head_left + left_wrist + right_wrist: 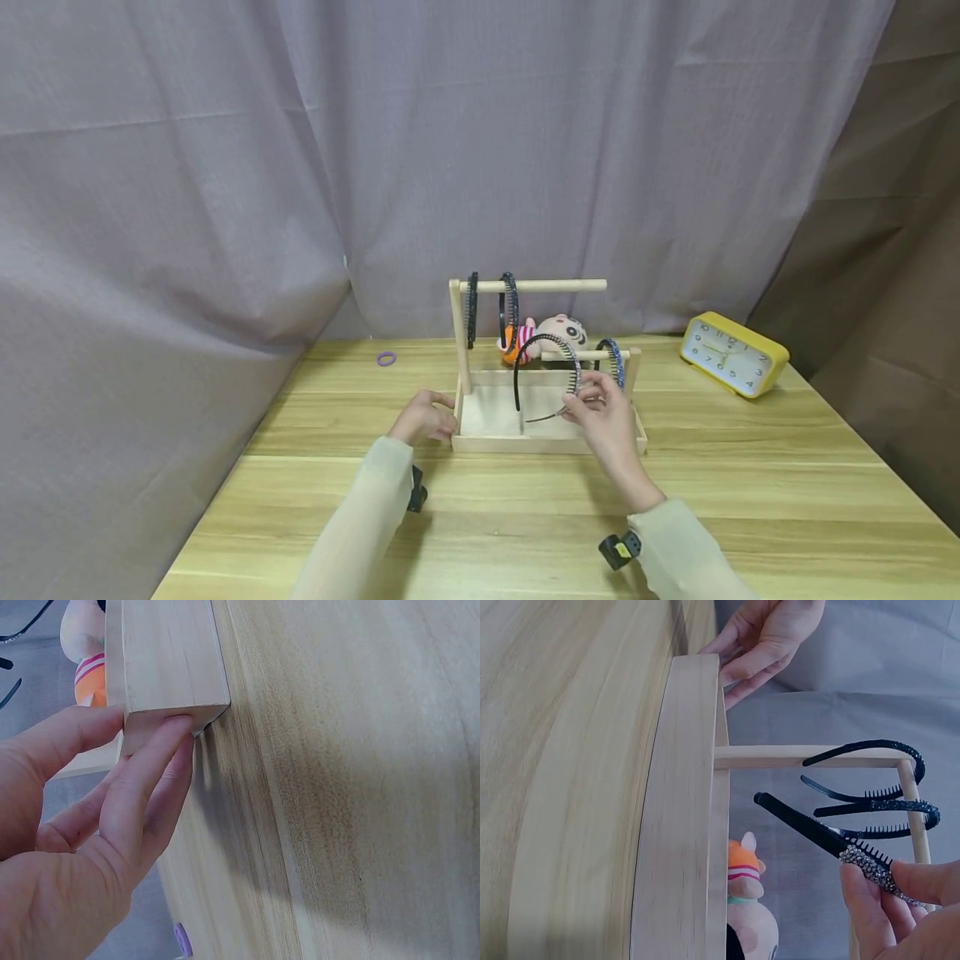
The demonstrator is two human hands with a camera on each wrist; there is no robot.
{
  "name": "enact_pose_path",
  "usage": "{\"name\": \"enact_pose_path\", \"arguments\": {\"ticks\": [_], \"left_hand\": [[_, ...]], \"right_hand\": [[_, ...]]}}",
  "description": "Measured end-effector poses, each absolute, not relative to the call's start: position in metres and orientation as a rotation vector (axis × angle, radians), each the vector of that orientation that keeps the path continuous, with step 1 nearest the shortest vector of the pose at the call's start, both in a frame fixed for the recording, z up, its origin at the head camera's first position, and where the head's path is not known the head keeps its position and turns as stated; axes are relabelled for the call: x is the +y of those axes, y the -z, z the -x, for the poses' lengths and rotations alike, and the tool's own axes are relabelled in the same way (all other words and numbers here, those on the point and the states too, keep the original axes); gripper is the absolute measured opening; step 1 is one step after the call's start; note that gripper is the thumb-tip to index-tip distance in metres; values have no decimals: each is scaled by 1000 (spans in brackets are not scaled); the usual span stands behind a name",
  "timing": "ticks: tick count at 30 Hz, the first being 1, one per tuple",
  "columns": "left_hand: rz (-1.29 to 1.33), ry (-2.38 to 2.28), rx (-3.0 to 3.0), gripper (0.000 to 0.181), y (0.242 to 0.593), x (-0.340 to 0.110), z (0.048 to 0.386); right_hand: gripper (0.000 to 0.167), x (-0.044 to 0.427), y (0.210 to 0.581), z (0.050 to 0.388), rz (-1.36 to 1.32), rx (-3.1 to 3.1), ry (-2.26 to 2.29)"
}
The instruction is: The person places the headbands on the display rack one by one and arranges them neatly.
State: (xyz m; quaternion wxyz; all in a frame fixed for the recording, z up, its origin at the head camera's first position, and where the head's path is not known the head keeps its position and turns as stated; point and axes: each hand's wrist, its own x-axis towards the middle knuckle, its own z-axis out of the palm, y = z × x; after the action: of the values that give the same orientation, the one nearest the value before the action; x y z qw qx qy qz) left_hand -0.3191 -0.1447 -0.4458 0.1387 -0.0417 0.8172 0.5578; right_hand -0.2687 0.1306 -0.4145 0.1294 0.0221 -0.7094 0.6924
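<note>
A wooden rack with a tray base and two bars stands on the table. My left hand holds the tray's left end, thumb at the rim and fingers against the end face. My right hand pinches a black headband with comb teeth and silvery stones, held up in front of the lower bar. A thin dark strip juts left from those fingertips; what it belongs to is unclear. From the upper bar hang a black headband and a dark glittery headband. A blue headband hangs on the lower bar.
Behind the rack lies a plush doll in orange and striped clothes, partly hidden. A yellow alarm clock stands at the right rear. Left of the rack is a purple hair tie. Grey cloth hangs along the table's back edge.
</note>
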Motion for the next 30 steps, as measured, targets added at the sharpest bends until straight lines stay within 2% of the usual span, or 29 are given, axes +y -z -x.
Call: {"name": "enact_pose_path", "arguments": {"ticks": [30], "left_hand": [[116, -1616, 2358, 53, 446, -146, 319]], "right_hand": [[29, 140, 428, 277, 5, -2166, -1640]]}}
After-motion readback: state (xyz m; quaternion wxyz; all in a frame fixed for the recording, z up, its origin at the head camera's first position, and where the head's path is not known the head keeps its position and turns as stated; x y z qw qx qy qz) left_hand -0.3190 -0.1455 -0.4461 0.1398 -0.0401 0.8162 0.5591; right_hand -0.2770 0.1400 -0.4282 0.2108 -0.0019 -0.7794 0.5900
